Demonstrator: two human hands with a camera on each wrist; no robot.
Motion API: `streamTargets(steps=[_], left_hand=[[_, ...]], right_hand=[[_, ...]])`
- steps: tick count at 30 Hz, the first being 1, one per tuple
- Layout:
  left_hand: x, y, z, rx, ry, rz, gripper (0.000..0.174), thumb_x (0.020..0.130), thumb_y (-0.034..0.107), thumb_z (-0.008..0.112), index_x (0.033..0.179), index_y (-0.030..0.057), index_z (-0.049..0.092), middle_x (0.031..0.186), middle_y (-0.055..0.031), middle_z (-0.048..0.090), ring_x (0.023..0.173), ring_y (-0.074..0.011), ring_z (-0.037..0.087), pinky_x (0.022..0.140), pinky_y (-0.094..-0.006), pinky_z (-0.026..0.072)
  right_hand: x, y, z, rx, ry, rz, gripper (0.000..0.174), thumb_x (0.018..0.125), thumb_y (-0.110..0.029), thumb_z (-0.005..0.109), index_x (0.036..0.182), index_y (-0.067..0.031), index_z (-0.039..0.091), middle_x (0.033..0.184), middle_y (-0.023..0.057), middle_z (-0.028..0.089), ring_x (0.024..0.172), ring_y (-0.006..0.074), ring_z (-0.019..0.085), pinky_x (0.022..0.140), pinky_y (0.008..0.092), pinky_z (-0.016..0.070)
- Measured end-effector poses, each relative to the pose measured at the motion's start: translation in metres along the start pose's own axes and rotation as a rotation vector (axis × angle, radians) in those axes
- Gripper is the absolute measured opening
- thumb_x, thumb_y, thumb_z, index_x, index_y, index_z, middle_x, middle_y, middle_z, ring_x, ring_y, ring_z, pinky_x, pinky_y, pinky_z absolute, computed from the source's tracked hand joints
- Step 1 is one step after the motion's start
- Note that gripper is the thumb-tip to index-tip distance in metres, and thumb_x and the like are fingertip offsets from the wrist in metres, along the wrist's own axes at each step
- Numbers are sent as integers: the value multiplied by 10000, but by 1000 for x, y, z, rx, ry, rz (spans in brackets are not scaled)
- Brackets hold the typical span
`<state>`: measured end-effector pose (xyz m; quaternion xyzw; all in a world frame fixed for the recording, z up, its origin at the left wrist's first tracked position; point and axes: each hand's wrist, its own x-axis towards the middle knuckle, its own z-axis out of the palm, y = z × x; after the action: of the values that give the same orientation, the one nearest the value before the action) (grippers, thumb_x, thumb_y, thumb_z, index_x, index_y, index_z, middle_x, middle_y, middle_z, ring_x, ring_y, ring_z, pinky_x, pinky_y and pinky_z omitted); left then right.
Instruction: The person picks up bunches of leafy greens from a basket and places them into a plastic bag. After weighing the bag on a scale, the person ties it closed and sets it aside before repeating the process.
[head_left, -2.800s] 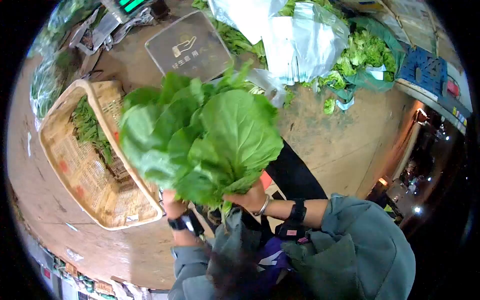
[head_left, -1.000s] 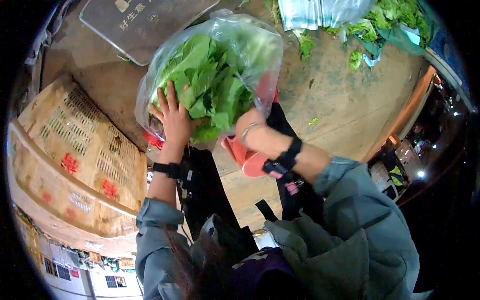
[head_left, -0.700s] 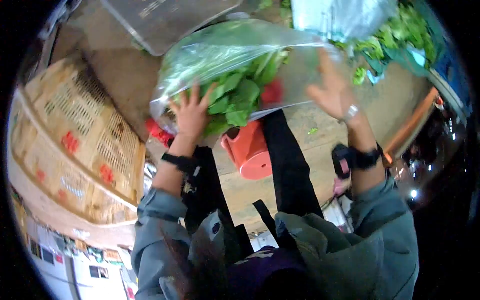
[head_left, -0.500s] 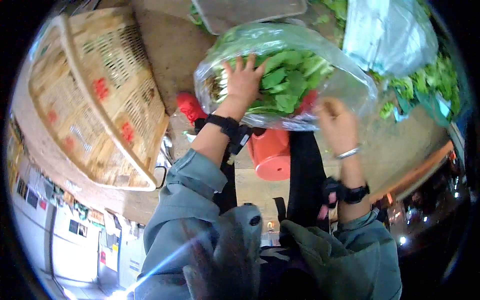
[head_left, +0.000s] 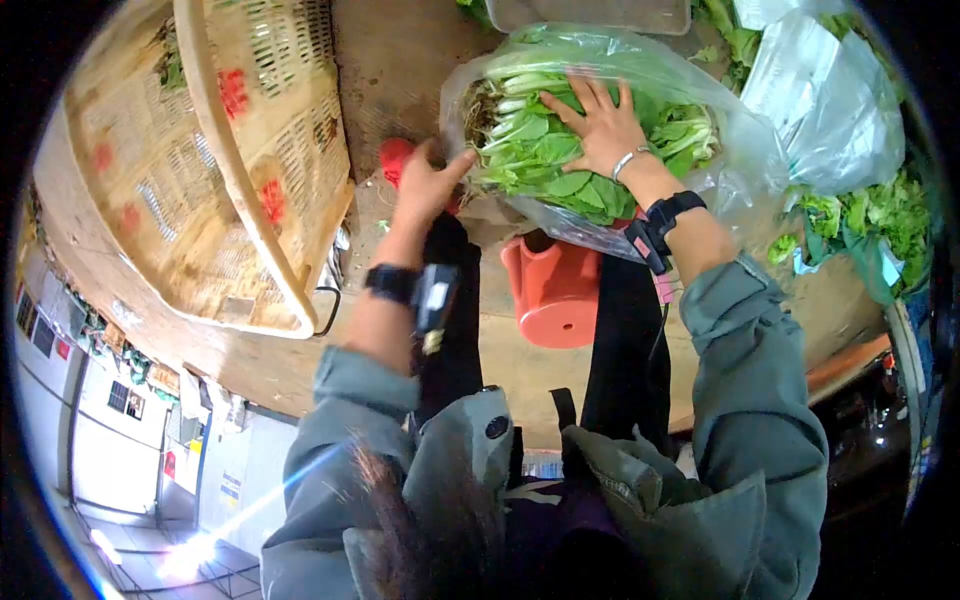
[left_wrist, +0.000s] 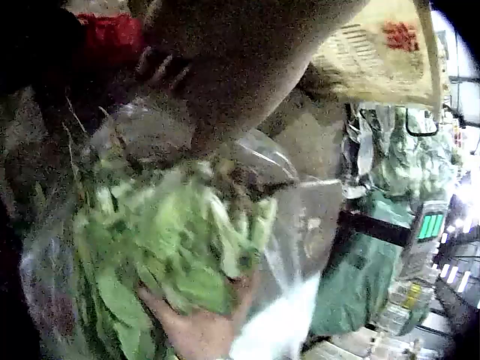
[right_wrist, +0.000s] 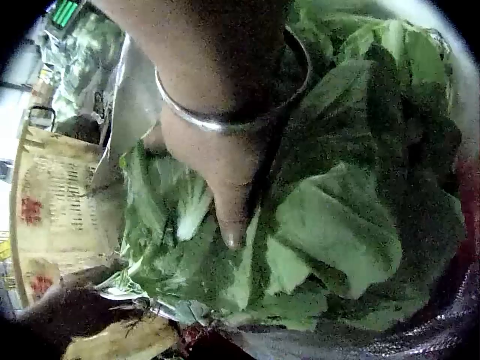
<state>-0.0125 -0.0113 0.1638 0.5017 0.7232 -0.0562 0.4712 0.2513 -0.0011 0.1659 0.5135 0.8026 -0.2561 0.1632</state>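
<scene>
Clock positions are taken from the bundle of leafy greens point(head_left: 535, 160), twelve being straight ahead of the person. At nine o'clock, furthest left, stands a pale slatted basket point(head_left: 208, 110) with red markings; a red shoe point(head_left: 394, 160) shows between it and the bundle. At between eight and nine is the left hand point(head_left: 428, 185), thumb and fingers apart, no hold seen; whether it touches the plastic I cannot tell. The greens lie inside a clear plastic bag point(head_left: 750, 150), long axis running nine to three, roots point(head_left: 482, 115) at nine, leaves towards three. The left hand is therefore the nearer to the root end, with film lying between it and the roots. At six, close below the bag, is a red plastic object point(head_left: 556, 300), apparently a stool, between the person's dark-clad legs. At twelve lies a grey scale pan point(head_left: 600, 14). The right hand point(head_left: 612, 135) rests flat over the middle of the bundle, fingers spread, gripping nothing. Slack film extends towards three; beyond it, between two and three, are white plastic bags point(head_left: 825, 115), with loose lettuce point(head_left: 900, 220) just past three.
</scene>
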Motion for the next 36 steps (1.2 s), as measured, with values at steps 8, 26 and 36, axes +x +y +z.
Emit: streamTargets(steps=[8,26,36], left_hand=[[-31,1,-62,-1068,99,-323,273,883,190,426,1011,-29,526,867,-78,582,788,-130,531,684,-250,414],[-102,127,-91,-998,-258,-94,310,903,217,410,1126,36,527,820,12,577,710,-51,506,647,-218,433],[-72,87,-213,-502,-309,442,380,796,274,563,1093,40,528,881,-166,562,795,-202,559,704,-300,441]], right_hand=[[12,6,-6,17,-46,1,1060,479,-544,710,1344,-319,139,1400,118,116,1285,285,133,993,544,133],[9,-42,-42,-108,-434,6,983,570,-339,756,1340,-312,146,1384,173,101,1244,390,160,908,572,284],[22,-79,-94,-527,-307,-75,596,685,-449,623,1188,-163,481,1334,167,266,1175,360,309,928,516,321]])
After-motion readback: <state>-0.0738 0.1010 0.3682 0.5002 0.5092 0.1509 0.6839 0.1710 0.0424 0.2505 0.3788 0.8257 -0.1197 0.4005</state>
